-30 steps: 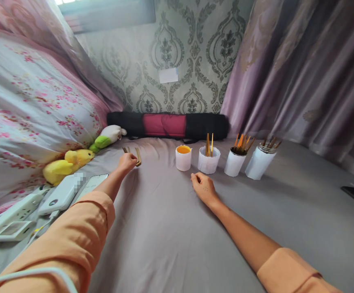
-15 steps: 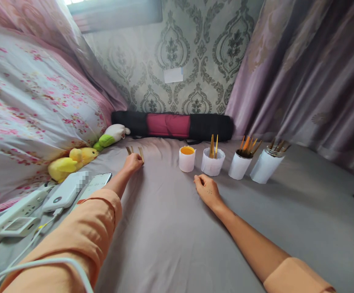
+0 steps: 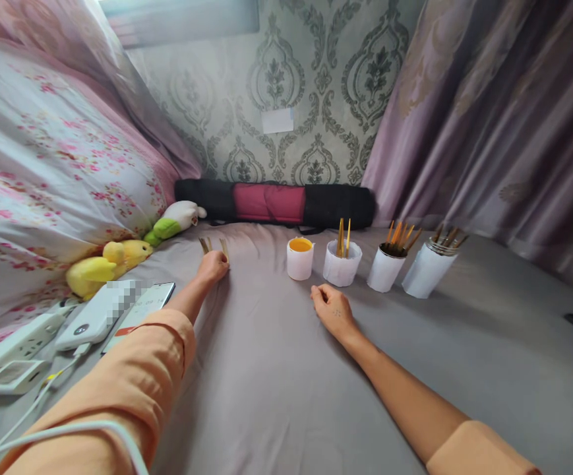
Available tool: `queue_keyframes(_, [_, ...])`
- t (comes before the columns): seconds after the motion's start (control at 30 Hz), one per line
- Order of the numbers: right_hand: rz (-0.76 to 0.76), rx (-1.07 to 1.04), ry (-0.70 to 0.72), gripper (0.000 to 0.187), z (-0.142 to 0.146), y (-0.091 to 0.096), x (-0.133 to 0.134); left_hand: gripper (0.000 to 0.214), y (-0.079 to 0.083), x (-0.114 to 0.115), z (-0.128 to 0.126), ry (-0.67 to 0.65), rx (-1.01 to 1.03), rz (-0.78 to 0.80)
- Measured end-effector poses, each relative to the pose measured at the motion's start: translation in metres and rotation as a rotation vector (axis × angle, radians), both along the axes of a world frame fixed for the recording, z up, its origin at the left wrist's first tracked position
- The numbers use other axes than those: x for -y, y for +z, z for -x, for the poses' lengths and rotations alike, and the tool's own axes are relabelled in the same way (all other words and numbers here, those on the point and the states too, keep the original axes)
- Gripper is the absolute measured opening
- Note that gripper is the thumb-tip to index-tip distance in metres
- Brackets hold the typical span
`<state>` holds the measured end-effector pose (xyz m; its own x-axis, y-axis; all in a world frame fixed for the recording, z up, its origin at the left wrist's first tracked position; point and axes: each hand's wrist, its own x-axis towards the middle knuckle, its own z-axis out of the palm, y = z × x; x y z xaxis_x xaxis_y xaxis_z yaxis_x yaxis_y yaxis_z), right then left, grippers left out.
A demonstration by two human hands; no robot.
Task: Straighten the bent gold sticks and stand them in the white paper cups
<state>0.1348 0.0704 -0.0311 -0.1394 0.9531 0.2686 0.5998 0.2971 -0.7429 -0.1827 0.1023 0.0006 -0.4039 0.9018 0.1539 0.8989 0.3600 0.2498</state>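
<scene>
My left hand (image 3: pixel 211 266) reaches forward over the grey sheet (image 3: pixel 276 369) with its fingers closed on a few thin golden sticks (image 3: pixel 214 245) that poke up past the knuckles. My right hand (image 3: pixel 332 310) rests on the sheet in a loose fist, just in front of a row of white cups. The leftmost cup (image 3: pixel 299 258) holds yellow paint. The second cup (image 3: pixel 341 262) has two sticks standing in it. The third cup (image 3: pixel 386 267) and a jar (image 3: pixel 426 266) hold several sticks each.
A black and red bolster (image 3: pixel 273 203) lies against the patterned wall. Two plush toys (image 3: pixel 118 254) sit by a floral quilt (image 3: pixel 43 171) on the left. A power bank (image 3: pixel 93 315), phone (image 3: pixel 140 305) and power strip (image 3: pixel 6 343) lie near my left elbow. Curtains (image 3: pixel 488 119) hang on the right.
My left hand has pushed slightly farther forward with the sticks. The right hand stays where it was; the view has shifted a little.
</scene>
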Motion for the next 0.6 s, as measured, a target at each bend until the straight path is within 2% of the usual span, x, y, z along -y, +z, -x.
queue_keyframes(0.6, [0.019,-0.001,0.006,0.033,-0.0001,0.005,0.0036,0.02,-0.0025,0.0002,-0.0033,0.04,0.039,-0.006])
